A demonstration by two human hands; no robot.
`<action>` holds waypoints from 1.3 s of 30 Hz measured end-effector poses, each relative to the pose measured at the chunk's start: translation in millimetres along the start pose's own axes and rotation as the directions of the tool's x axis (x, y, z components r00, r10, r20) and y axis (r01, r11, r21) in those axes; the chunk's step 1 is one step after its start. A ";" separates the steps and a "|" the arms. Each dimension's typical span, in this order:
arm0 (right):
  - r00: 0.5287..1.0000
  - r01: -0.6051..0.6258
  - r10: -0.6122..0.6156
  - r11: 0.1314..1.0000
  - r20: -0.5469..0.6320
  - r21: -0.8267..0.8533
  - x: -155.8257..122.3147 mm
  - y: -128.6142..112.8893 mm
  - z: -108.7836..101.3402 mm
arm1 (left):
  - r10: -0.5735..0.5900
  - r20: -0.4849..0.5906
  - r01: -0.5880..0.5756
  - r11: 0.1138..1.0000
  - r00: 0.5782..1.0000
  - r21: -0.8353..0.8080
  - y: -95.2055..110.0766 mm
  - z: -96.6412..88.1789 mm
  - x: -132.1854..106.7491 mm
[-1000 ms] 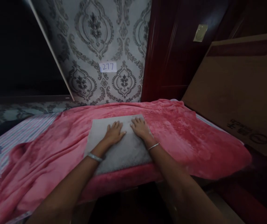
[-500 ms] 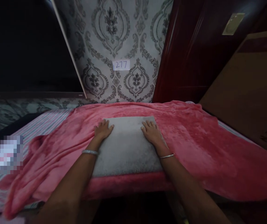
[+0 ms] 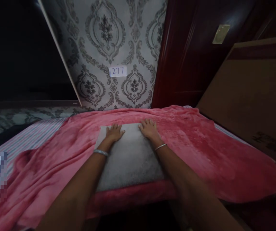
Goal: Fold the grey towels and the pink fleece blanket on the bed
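Note:
A grey, short-piled cloth point(image 3: 130, 163), roughly square, lies flat on a pink plush blanket point(image 3: 195, 154). On its far left part rests my left hand point(image 3: 115, 132), palm down with the fingers spread. My right hand point(image 3: 149, 129) lies flat over the far right corner, its fingertips reaching the far edge and the pink blanket beyond. Both hands press or rest on the surface and grip nothing. Part of the cloth's right edge is hidden under my right forearm.
A striped sheet point(image 3: 29, 134) shows at the left beneath the blanket. Behind are a patterned wall with a paper marked 277 point(image 3: 118, 71), a dark screen point(image 3: 24, 57) at left, a dark red door panel point(image 3: 188, 57), and a large cardboard box point(image 3: 253, 96) at right.
My left hand has moved inward from the cloth's left edge. The right hand has slid forward to the far corner. The camera view has shifted slightly to the right.

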State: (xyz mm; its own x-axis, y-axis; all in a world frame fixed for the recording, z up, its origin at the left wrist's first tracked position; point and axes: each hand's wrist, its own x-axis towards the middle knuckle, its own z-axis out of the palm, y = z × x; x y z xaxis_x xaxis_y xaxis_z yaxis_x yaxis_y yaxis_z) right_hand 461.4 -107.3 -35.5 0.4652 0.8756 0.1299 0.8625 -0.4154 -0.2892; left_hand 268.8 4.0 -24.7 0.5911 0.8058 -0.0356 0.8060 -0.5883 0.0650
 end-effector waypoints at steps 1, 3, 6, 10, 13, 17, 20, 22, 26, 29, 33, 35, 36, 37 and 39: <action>1.000 0.001 -0.001 1.000 0.028 0.007 2.2 1.8 3.9 | 0.006 0.004 -0.006 1.000 1.000 0.005 1.9 5.7 0.9; 0.997 -0.002 0.000 1.000 0.071 0.024 4.7 6.4 11.9 | 0.000 0.000 0.000 1.000 1.000 0.008 1.5 14.8 2.5; 0.997 -0.012 0.009 0.999 0.081 0.037 6.8 11.8 19.3 | -0.060 -0.009 0.060 0.998 0.998 -0.007 -5.0 19.4 6.6; 0.997 -0.020 0.017 0.999 0.073 0.036 9.5 13.8 21.5 | -0.177 -0.053 0.176 0.984 0.983 -0.029 -21.3 18.4 15.3; 0.998 -0.017 0.015 0.999 0.058 0.034 10.5 14.4 22.8 | -0.278 -0.105 0.272 0.960 0.955 -0.062 -38.7 20.1 19.2; 0.999 -0.016 0.014 0.999 0.051 0.042 9.8 15.0 24.0 | -0.315 -0.176 0.303 0.948 0.933 -0.094 -48.9 20.2 18.0; 0.999 -0.016 0.015 0.998 0.032 0.057 8.6 14.7 23.5 | -0.206 -0.191 0.197 0.978 0.960 -0.066 -29.4 14.1 17.5; 1.000 -0.024 0.023 0.996 0.008 0.089 8.4 14.8 22.7 | -0.024 -0.130 0.020 0.999 0.991 -0.034 -3.6 8.9 19.8; 0.995 -0.078 0.090 0.975 -0.046 0.210 10.7 17.7 21.0 | 0.321 0.046 -0.319 0.947 0.946 -0.042 55.1 5.6 28.9; 0.990 -0.109 0.130 0.954 -0.059 0.280 13.1 20.3 21.1 | 0.370 0.030 -0.368 0.929 0.929 -0.044 83.9 13.9 32.8; 0.990 -0.114 0.131 0.958 -0.048 0.262 13.4 20.6 21.9 | 0.318 -0.036 -0.319 0.947 0.947 -0.033 88.0 25.8 32.5; 0.994 -0.097 0.108 0.969 -0.035 0.229 12.2 19.7 21.9 | 0.255 -0.028 -0.256 0.966 0.966 -0.026 75.2 25.8 32.3; 0.996 -0.080 0.088 0.973 -0.027 0.216 11.5 19.2 21.8 | 0.222 -0.020 -0.223 0.975 0.975 -0.021 65.2 24.3 32.2; 0.997 -0.062 0.068 0.977 -0.021 0.204 11.0 18.9 21.8 | 0.191 -0.013 -0.191 0.981 0.982 -0.013 53.0 22.3 32.1; 0.999 -0.037 0.041 0.982 -0.015 0.187 10.3 18.5 22.1 | 0.127 -0.011 -0.126 0.992 0.992 0.006 23.2 17.9 30.9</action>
State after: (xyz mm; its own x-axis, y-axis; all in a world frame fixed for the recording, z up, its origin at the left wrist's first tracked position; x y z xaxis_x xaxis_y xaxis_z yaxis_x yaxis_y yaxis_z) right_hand 477.7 -100.5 -60.5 0.5031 0.8541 0.1320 0.7920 -0.3944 -0.4660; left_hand 306.4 14.1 -42.1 0.6879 0.7256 -0.0157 0.7250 -0.6859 0.0632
